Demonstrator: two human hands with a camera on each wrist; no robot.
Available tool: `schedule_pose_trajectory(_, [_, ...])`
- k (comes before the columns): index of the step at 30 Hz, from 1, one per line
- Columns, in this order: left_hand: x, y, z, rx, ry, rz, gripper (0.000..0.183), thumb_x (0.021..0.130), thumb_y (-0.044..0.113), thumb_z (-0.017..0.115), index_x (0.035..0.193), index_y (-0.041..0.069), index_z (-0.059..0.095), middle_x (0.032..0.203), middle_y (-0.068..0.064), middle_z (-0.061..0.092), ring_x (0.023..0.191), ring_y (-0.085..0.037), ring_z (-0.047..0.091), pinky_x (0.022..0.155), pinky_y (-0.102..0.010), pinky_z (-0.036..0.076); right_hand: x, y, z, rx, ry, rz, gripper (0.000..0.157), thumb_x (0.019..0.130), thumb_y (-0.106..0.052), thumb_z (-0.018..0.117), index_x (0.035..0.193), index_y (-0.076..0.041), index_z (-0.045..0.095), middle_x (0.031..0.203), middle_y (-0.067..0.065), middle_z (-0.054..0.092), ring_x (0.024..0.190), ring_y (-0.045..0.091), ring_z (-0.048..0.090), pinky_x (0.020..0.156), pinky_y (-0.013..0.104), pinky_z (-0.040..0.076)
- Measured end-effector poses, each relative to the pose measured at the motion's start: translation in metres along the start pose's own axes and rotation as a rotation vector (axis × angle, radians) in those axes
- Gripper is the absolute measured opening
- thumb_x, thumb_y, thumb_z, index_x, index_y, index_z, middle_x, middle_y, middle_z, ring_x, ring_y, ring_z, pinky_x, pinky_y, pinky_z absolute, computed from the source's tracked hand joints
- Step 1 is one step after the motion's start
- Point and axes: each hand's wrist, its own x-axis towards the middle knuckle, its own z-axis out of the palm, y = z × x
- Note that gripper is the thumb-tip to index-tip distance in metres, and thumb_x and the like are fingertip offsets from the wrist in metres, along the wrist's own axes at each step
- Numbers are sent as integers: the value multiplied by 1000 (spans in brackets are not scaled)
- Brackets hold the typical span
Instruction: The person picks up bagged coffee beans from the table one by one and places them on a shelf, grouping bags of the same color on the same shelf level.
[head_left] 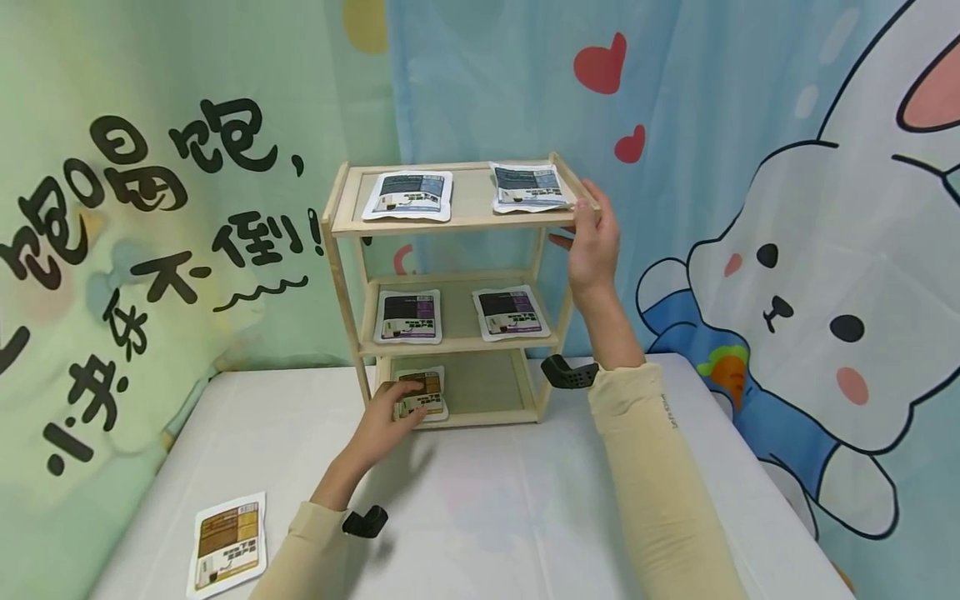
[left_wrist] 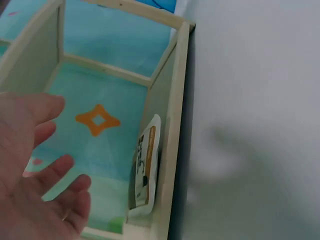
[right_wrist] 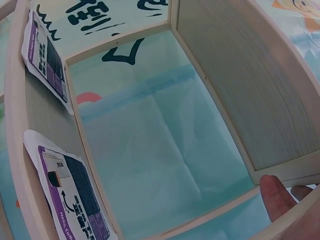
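A three-tier wooden shelf rack stands on the table. My right hand grips its upper right corner; in the right wrist view fingertips show at the frame. On the bottom tier lies a brown-and-white packet, at its left end. My left hand is in front of that packet and covers part of it in the head view. From the left wrist, the fingers of this hand look loosely bent, apart from the packet, with nothing held.
Two blue-and-white packets, left and right, lie on the top tier. Purple-and-white packets, left and right, lie on the middle tier. Another brown packet lies at the table's front left. Printed curtains hang behind.
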Motion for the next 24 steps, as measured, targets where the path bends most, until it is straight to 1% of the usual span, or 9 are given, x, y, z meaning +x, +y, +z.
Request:
schedule_pose_trajectory(2, [-10,-1,-5,11,-30,0,41,90,14,68,128,2,59,122,-21,55,114,-40,52,90,-52,44,0,1,1,4,1,4,48,104,-26,33,149,-9,36,129,17,53,103,25,60,81,33,51])
schedule_pose_trajectory(4, [-20,-4,-10,24,-42,-5,43,90,14,69,130,2,57,122,-20,55,114,-39,52,86,-52,45,0,1,2,9,-1,6,48,105,-27,33,149,-9,36,129,17,53,103,25,59,81,33,51])
schedule_pose_trajectory(7, [-37,-9,-19,38,-40,-46,45,91,13,68,132,2,56,123,-20,54,113,-39,51,82,-50,46,0,0,2,7,-7,4,49,105,-27,33,149,-8,35,131,17,52,103,24,59,82,33,51])
schedule_pose_trajectory(11, [-65,-22,-30,71,0,-95,45,90,11,69,132,3,56,122,-19,53,112,-38,52,83,-49,45,-1,0,0,2,1,5,49,104,-27,33,149,-8,35,130,17,51,103,23,59,82,32,50])
schedule_pose_trajectory(16, [-104,-43,-46,128,79,-115,42,87,6,71,127,2,58,119,-17,55,108,-39,54,85,-52,46,0,2,-1,15,7,1,48,104,-26,34,149,-7,36,127,18,52,101,24,59,80,30,50])
schedule_pose_trajectory(18, [-118,-50,-55,142,124,-123,41,86,4,71,125,0,59,117,-18,57,106,-40,55,84,-53,46,1,3,-1,24,6,2,48,104,-25,35,148,-7,37,127,18,53,101,24,60,79,29,50])
schedule_pose_trajectory(21, [-137,-56,-70,162,179,-158,39,86,2,70,124,-2,59,117,-19,58,106,-41,56,83,-54,46,1,4,1,29,6,0,48,104,-25,35,148,-8,38,128,18,53,101,24,60,79,29,50])
schedule_pose_trajectory(22, [-142,-58,-76,175,194,-171,39,87,1,70,123,-2,59,117,-20,58,106,-41,56,84,-55,46,1,4,1,24,6,-2,48,104,-26,35,148,-8,38,128,18,52,101,24,60,79,29,50])
schedule_pose_trajectory(24, [-153,-60,-87,190,200,-217,38,89,2,67,125,-3,57,120,-22,57,108,-42,54,86,-55,45,1,4,2,10,5,-7,48,104,-26,35,148,-8,37,128,18,52,102,24,60,80,30,51])
